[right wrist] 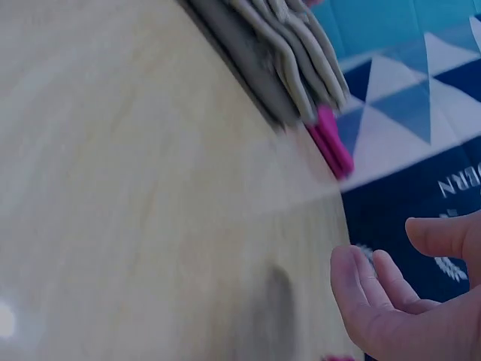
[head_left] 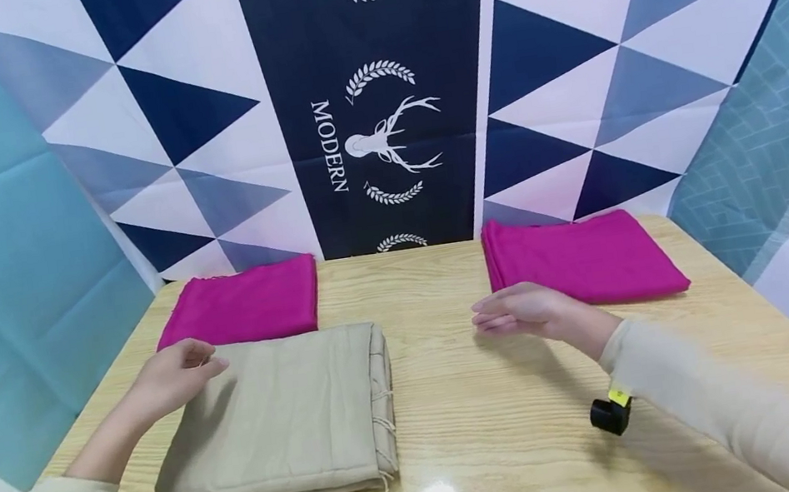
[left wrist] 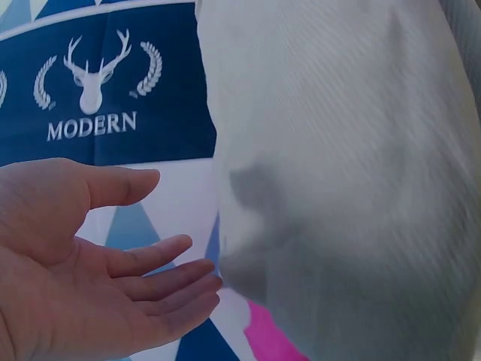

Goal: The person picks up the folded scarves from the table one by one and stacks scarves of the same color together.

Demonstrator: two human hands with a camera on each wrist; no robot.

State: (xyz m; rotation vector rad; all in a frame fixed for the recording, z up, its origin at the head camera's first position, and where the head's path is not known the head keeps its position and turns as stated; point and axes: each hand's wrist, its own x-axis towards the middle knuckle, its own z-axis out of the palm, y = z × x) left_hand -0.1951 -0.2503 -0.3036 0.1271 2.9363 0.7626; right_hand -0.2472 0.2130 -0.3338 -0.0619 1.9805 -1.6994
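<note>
A folded beige cloth point(head_left: 283, 421) lies on the left half of the table, its layered edge and loose threads facing right. My left hand point(head_left: 174, 376) is at its far left corner, fingers loosely bent and thumb apart, with nothing gripped. In the left wrist view the fingertips point(left wrist: 203, 289) come close to the beige cloth point(left wrist: 346, 188); whether they touch it I cannot tell. Over bare wood, just left of a folded magenta cloth point(head_left: 582, 262), hovers my right hand point(head_left: 525, 313). Its relaxed fingers point(right wrist: 353, 286) hold nothing in the right wrist view.
Another folded magenta cloth point(head_left: 244, 305) lies at the table's back left, directly behind the beige one. A patterned curtain point(head_left: 374, 97) hangs along the far edge of the wooden table point(head_left: 447, 407). A teal sheet point(head_left: 6, 233) borders the left side.
</note>
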